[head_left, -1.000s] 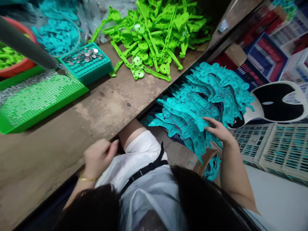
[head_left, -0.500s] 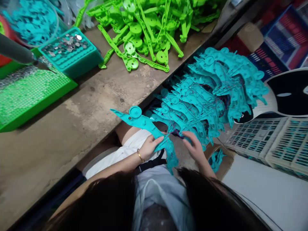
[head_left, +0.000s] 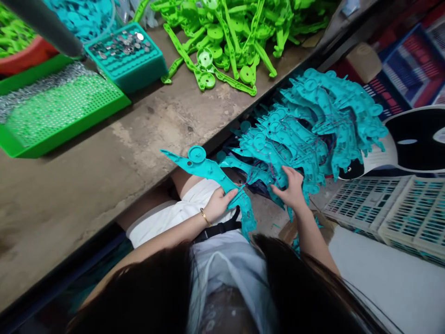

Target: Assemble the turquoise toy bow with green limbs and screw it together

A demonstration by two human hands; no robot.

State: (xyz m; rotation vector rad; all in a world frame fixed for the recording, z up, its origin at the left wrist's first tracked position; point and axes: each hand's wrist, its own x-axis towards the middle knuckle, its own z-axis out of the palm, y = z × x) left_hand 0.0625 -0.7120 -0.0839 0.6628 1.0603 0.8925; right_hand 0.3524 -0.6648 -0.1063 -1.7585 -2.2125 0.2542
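Note:
My left hand is closed on a long teal plastic part, thumb on top, above my lap. The part has a round cup near its pointed end, and thin dark wires cross its lower half. Just right of it, my right hand is at the near edge of a pile of similar teal parts, thumb and fingers spread apart. Another teal part of the pile lies beside that hand. Whether its fingertips touch the parts is hard to tell.
On the wooden bench are a heap of green parts, a teal box of metal discs and a green perforated tray. At the right are white crates and a black-and-white round-ended object.
My right hand has moved up and right to the pile, away from the held part's wires. A teal part at the pile's near edge has shifted. The view has turned slightly.

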